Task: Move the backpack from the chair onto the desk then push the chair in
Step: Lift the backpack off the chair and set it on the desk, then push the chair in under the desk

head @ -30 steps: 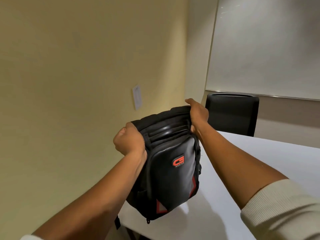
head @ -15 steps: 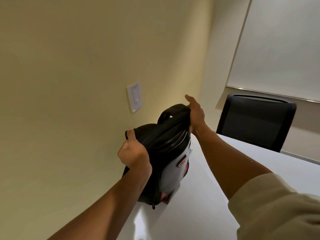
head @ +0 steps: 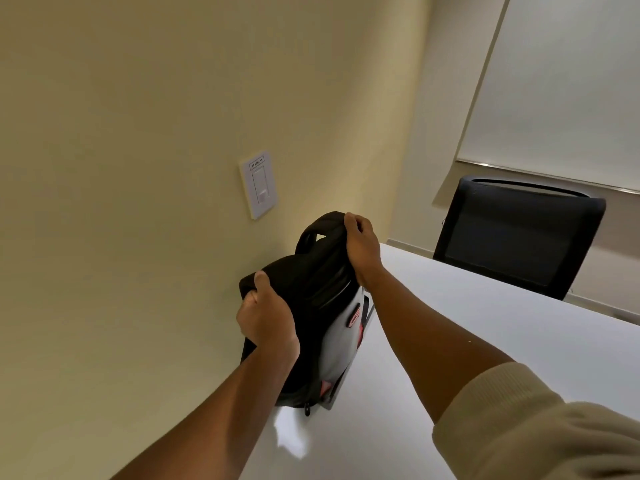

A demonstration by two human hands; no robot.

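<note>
A black backpack (head: pixel 318 306) with a red logo and red trim stands upright on the left end of the white desk (head: pixel 485 341), close to the yellow wall. My left hand (head: pixel 265 315) grips its near top corner. At the far top, my right hand (head: pixel 362 247) holds the bag by its carry handle. A black mesh-backed chair (head: pixel 516 233) stands at the far side of the desk; the chair the bag came from is out of view.
A white wall switch (head: pixel 259 184) sits on the yellow wall just above and left of the backpack. A pale window blind (head: pixel 571 81) hangs behind the black chair. The desk surface stretches to the right.
The backpack has gone from hanging over the desk's left edge to standing on the desk, tipped more upright and nearer the wall. Both hands kept their grip; the view has moved closer.
</note>
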